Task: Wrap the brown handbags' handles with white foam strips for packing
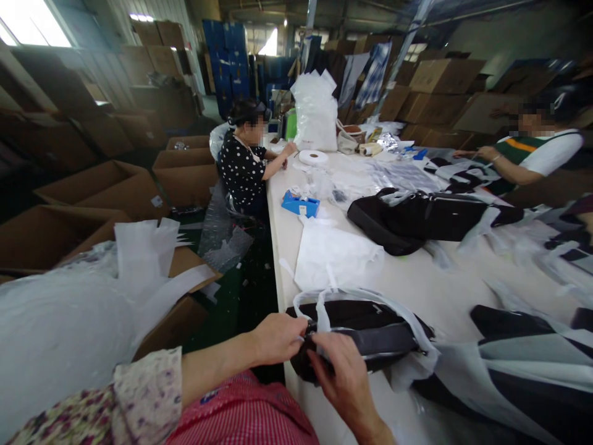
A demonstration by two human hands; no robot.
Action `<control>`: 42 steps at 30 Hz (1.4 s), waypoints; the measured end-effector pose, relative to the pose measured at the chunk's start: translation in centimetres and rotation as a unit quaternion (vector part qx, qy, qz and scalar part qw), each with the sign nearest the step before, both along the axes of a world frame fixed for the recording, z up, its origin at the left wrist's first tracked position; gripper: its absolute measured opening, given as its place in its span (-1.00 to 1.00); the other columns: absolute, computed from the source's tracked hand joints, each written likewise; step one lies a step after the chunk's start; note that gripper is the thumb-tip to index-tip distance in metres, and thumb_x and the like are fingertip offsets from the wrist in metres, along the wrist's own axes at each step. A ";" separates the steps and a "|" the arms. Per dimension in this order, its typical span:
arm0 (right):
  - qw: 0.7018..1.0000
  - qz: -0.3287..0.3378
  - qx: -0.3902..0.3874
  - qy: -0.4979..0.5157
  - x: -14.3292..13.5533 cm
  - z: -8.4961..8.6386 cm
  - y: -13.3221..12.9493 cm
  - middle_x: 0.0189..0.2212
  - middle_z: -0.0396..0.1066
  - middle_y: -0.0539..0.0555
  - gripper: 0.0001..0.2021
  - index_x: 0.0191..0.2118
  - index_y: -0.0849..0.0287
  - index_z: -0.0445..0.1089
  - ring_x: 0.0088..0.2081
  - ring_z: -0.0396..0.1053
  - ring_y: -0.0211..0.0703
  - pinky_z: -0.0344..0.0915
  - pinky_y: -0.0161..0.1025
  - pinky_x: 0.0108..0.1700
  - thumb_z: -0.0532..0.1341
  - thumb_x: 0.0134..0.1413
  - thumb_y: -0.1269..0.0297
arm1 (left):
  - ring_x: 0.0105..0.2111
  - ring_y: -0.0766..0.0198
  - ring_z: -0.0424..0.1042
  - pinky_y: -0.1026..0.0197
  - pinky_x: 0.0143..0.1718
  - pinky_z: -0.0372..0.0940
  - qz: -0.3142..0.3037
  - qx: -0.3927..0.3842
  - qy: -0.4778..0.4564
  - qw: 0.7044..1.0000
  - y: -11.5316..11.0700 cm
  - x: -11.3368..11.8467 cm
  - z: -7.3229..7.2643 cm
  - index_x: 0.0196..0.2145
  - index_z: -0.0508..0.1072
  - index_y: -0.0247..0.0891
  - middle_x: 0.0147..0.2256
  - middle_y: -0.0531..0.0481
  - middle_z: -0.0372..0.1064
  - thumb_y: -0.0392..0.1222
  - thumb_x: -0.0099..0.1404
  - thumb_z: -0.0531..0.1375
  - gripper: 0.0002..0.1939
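Observation:
A black and dark grey bag [389, 337] lies on the white table near its front edge. White wrapping [419, 334] covers its handles. At the bag's near-left end, my left hand [278, 339] pinches a small part by the metal fitting; the exact part is hidden by the fingers. My right hand [345, 371] is closed on the same end, its thumb and fingers bent around the dark fabric. Just beyond the bag lies a white sheet [336, 253]. Farther back stands a blue tape dispenser [300, 204].
More black bags [417, 216] lie across the table [398, 275]. Open cardboard boxes [109, 185] and a large plastic-wrapped bundle [60, 334] stand to the left. One person [243, 161] sits at the table's left edge; another person [532, 154] works on the far right.

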State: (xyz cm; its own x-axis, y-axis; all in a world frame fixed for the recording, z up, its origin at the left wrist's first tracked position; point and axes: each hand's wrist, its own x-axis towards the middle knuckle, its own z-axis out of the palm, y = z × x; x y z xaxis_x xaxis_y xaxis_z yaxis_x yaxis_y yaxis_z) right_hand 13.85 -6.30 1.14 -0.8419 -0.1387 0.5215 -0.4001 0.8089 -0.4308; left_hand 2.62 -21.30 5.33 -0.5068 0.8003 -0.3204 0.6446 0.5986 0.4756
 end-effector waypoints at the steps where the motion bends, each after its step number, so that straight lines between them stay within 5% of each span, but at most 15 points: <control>1: 1.000 -0.012 0.019 -0.008 -0.5 0.1 0.5 -0.18 0.51 0.13 -0.73 0.02 0.14 0.29 -0.14 0.44 -0.06 0.32 -0.09 -0.10 0.16 0.19 0.36 | -0.22 0.02 0.49 0.07 -0.18 0.35 0.006 0.000 -0.001 1.000 0.0 0.0 0.0 -0.23 0.39 -0.24 -0.25 -0.15 0.51 -0.30 0.24 0.08 -0.85; 5: 0.996 -0.010 0.082 -0.022 -2.2 -0.9 0.2 -0.20 0.48 0.14 -0.70 0.01 0.21 0.26 -0.12 0.40 -0.02 0.22 0.01 0.07 0.15 0.15 0.34 | -0.22 0.05 0.49 0.13 -0.21 0.34 0.079 0.023 -0.043 0.996 0.0 0.4 -0.3 -0.30 0.37 -0.24 -0.25 -0.12 0.51 -0.35 0.15 0.10 -0.85; 9: 0.992 -0.093 0.077 0.033 -2.7 -3.3 -1.5 -0.33 0.43 0.10 -0.81 -0.09 0.21 0.27 -0.23 0.34 -0.04 0.22 -0.02 -0.04 0.08 0.18 0.41 | -0.31 0.19 0.44 0.22 -0.27 0.30 0.210 0.132 -0.115 0.962 0.3 2.1 -1.0 -0.31 0.29 -0.24 -0.33 -0.04 0.44 -0.35 0.20 0.11 -0.91; 12: 0.987 -0.130 0.071 0.067 -2.7 -4.6 -1.9 -0.37 0.38 0.07 -0.81 -0.09 0.20 0.25 -0.26 0.32 -0.07 0.23 -0.06 -0.09 0.05 0.19 0.48 | -0.56 0.38 0.27 0.34 -0.50 0.17 0.358 0.215 -0.265 0.869 0.9 3.6 -1.9 -0.32 0.20 -0.21 -0.52 0.14 0.27 -0.27 0.36 0.03 -0.94; 15: 0.984 -0.140 0.067 0.091 -2.7 -4.9 -1.9 -0.35 0.39 0.07 -0.76 -0.02 0.22 0.23 -0.24 0.33 -0.08 0.23 -0.06 -0.06 0.04 0.21 0.51 | -0.75 0.47 -0.04 0.39 -0.69 -0.12 0.462 0.199 -0.408 0.762 1.3 4.2 -2.5 -0.31 0.14 -0.18 -0.66 0.28 0.08 -0.18 0.43 0.00 -0.88; 25: 0.981 -0.159 0.061 0.091 -2.4 -5.2 -2.0 -0.31 0.44 0.12 -0.65 0.13 0.28 0.16 -0.24 0.35 -0.05 0.20 -0.06 -0.05 0.09 0.27 0.32 | -0.75 0.51 -0.15 0.38 -0.70 -0.24 0.497 0.283 -0.481 0.664 1.2 5.2 -3.8 -0.25 0.26 -0.23 -0.68 0.27 0.08 -0.15 0.32 0.09 -0.89; 27: 0.983 -0.143 0.064 0.094 -2.4 -5.3 -1.9 -0.31 0.45 0.12 -0.62 0.15 0.29 0.16 -0.25 0.36 -0.06 0.20 -0.06 -0.06 0.08 0.29 0.28 | -0.74 0.50 -0.16 0.36 -0.69 -0.24 0.494 0.300 -0.469 0.668 1.1 5.5 -4.3 -0.23 0.30 -0.24 -0.69 0.28 0.06 -0.09 0.28 0.13 -0.81; 36: 0.993 -0.117 -0.007 -0.018 -2.7 -5.4 -1.4 -0.39 0.41 0.05 -0.53 0.14 0.25 0.20 -0.30 0.36 -0.05 0.27 -0.01 -0.10 0.19 0.12 0.29 | -0.65 0.43 0.02 0.33 -0.61 -0.09 0.366 0.364 -0.329 0.791 0.1 5.7 -5.3 -0.34 0.43 -0.31 -0.67 0.19 0.07 -0.03 0.24 0.10 -0.73; 38: 0.993 -0.099 -0.040 -0.052 -2.6 -5.2 -1.1 -0.38 0.40 0.04 -0.65 -0.01 0.19 0.30 -0.27 0.37 -0.04 0.29 0.00 -0.09 0.23 0.06 0.32 | -0.64 0.43 0.02 0.33 -0.60 -0.09 0.347 0.367 -0.333 0.796 -0.1 5.4 -5.3 -0.36 0.42 -0.31 -0.67 0.19 0.07 -0.01 0.25 0.10 -0.72; 42: 0.978 -0.050 -0.113 -0.169 -2.3 -3.9 0.1 -0.18 0.44 0.09 -0.63 -0.05 0.11 0.32 -0.08 0.39 0.01 0.33 0.00 0.00 0.30 -0.03 0.37 | -0.68 0.47 -0.07 0.37 -0.64 -0.17 0.348 0.378 -0.402 0.758 -0.6 5.3 -5.8 -0.31 0.25 -0.22 -0.65 0.25 0.07 0.06 0.24 0.13 -0.72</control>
State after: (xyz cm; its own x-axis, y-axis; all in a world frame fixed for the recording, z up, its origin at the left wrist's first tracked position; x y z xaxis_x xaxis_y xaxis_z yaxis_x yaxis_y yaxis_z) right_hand 11.59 -6.19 -2.76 -0.9749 0.0395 0.2193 -0.1282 0.7058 -0.6968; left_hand 7.97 -21.94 -0.49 -0.7747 0.5372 -0.3335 -0.3832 0.0206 0.9234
